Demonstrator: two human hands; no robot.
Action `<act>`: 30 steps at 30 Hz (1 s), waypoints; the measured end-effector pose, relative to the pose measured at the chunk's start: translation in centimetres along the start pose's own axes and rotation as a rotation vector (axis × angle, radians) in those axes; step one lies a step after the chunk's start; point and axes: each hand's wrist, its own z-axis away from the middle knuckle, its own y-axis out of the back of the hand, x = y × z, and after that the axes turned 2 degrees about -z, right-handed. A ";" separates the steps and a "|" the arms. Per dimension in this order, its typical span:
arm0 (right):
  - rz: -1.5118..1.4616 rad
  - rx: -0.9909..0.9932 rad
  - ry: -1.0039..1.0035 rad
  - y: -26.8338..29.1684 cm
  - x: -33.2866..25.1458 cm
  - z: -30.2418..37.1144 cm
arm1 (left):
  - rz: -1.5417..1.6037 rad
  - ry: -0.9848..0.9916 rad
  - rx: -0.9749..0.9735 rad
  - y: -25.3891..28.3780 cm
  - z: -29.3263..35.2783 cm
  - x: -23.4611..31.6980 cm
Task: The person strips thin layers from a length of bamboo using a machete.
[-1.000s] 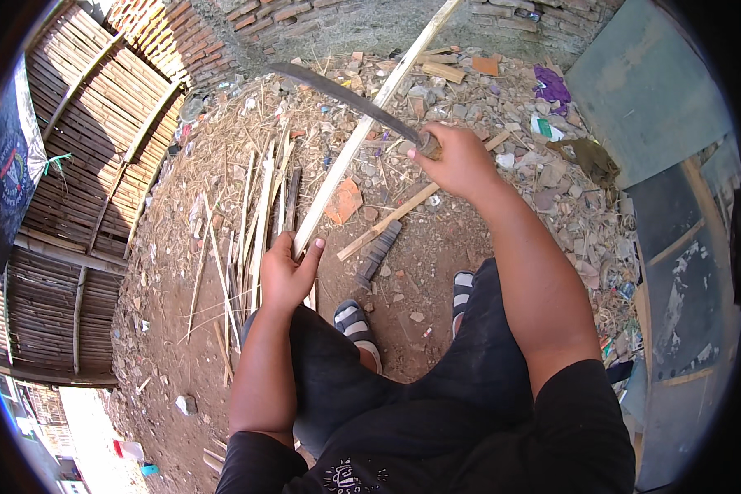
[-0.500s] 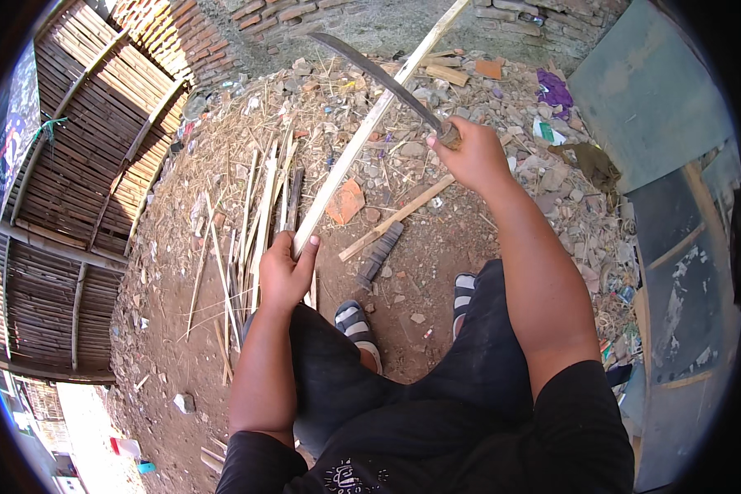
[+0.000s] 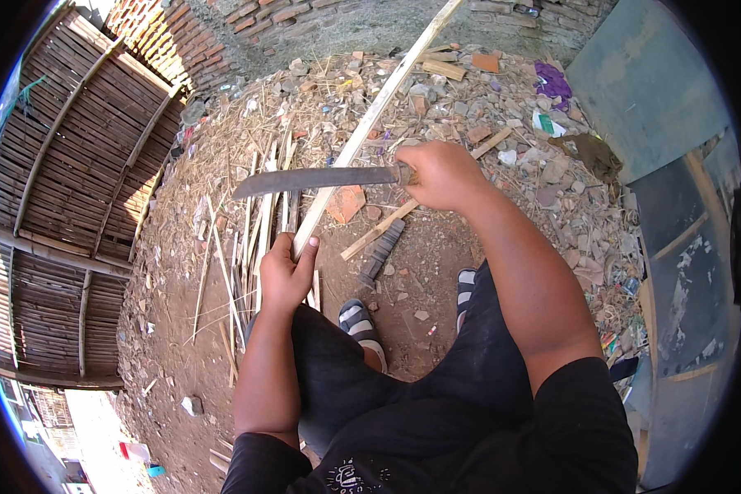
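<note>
My left hand [image 3: 286,273] is closed round the near end of a long pale strip [image 3: 369,123], likely split bamboo or wood, that slants up and away to the right. In my right hand [image 3: 443,174] is the handle of a machete [image 3: 325,179]. Its dark blade lies across the strip and points left, a short way beyond my left hand. Whether the edge touches the strip I cannot tell. Below the strip, a brown stick [image 3: 428,193] rests on the ground beside a dark ridged block [image 3: 382,252].
Several split strips [image 3: 261,218] lie on the ground to the left. Rubble and a broken red tile [image 3: 346,203] spread ahead, up to a brick wall [image 3: 321,29]. A slatted bamboo wall [image 3: 74,156] stands left, grey panels [image 3: 646,99] right. My sandalled feet [image 3: 359,325] are below.
My right hand has come nearer and to the left, and the machete blade has swung from pointing up and away to lying nearly level across the strip. The left hand stays put.
</note>
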 end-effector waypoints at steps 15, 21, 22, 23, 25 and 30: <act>-0.004 -0.006 0.090 -0.9 0.4 0.0 | 0.069 -0.015 0.021 -0.8 -0.2 -0.3; 0.017 -0.022 0.090 -0.6 1.0 -0.2 | -0.012 -0.020 -0.008 0.1 0.0 0.0; -0.019 0.077 0.002 -0.5 1.9 -0.3 | -0.005 -0.003 -0.011 0.2 0.0 -0.1; -0.053 0.175 -0.086 -0.3 2.8 -0.4 | 0.003 0.013 -0.012 0.1 -0.1 -0.1; -0.104 0.317 -0.241 0.4 4.1 -0.5 | 0.013 0.033 -0.024 0.1 -0.1 -0.1; -0.151 0.301 -0.293 1.1 3.2 -0.7 | 0.003 0.010 -0.030 -0.5 -0.3 -0.8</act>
